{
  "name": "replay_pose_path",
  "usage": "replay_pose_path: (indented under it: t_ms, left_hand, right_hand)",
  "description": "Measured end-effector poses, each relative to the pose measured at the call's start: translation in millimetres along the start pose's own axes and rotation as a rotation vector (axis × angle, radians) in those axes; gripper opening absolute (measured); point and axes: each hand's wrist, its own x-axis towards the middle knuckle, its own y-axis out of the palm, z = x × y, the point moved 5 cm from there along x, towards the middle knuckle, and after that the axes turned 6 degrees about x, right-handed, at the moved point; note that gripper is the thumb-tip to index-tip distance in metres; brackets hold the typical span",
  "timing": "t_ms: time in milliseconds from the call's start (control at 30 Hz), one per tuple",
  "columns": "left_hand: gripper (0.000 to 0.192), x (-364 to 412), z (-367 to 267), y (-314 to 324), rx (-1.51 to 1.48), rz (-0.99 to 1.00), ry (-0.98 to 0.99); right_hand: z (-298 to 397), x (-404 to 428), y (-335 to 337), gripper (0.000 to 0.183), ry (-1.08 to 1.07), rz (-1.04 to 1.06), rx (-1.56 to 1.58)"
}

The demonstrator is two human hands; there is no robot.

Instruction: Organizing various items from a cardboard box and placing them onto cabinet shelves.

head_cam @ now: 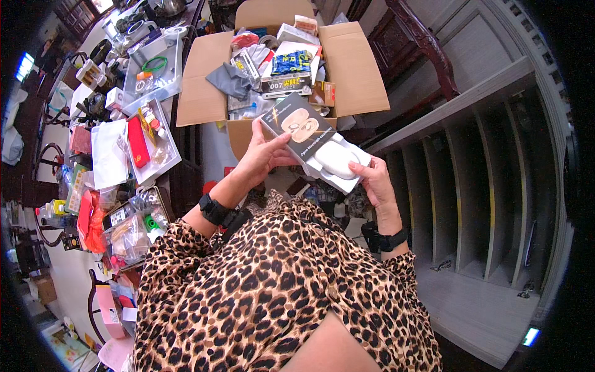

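Note:
My left hand (267, 151) holds the dark sleeve of a Bluetooth earphone box (297, 125), thumb on its printed face. A white inner tray (346, 182) sticks partway out of the sleeve's lower right end. In the tray lies a white, rounded earphone case (335, 159). My right hand (375, 179) grips the tray's outer end, with the thumb on the case. Just beyond the hands stands an open cardboard box (355, 69), filled with small boxes, a blue and yellow packet (291, 63) and a dark grey cloth pouch (231, 81).
On the left, a long cluttered table bears a clear plastic bin (174, 69), a white box lid (174, 156) with a red packet (138, 142), papers (109, 153) and bagged items. A grey wooden shelf unit with upright dividers (465, 200) stands at the right.

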Motion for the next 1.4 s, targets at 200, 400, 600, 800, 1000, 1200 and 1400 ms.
replay_pose_path:
  t_ms: [200, 400, 600, 800, 1000, 1200, 1400]
  left_hand:
    - [0.055, -2, 2, 14, -0.068, -0.020, 0.053]
    - [0.053, 0, 4, 11, -0.143, -0.006, 0.014]
    - [0.047, 8, 0, -10, -0.289, -0.042, -0.001]
    - [0.045, 4, 15, -30, -0.431, -0.033, -0.020]
    - [0.056, -19, 14, -16, -0.478, -0.080, -0.041]
    - [0.055, -56, 2, -35, -0.436, -0.293, 0.132]
    - [0.051, -75, -6, -64, -0.553, -0.310, 0.157]
  right_hand:
    - [1, 2, 9, 0.042, -0.143, -0.018, 0.060]
    - [5, 2, 26, 0.061, -0.186, -0.070, -0.095]
    - [13, 1, 34, 0.066, -0.228, 0.139, 0.089]
    - [17, 6, 51, 0.066, -0.254, 0.242, 0.047]
    - [20, 14, 79, 0.055, -0.255, 0.215, -0.094]
    - [4, 44, 111, 0.045, -0.317, 0.313, -0.301]
    - [-1, 46, 137, 0.061, -0.379, 0.445, -0.313]
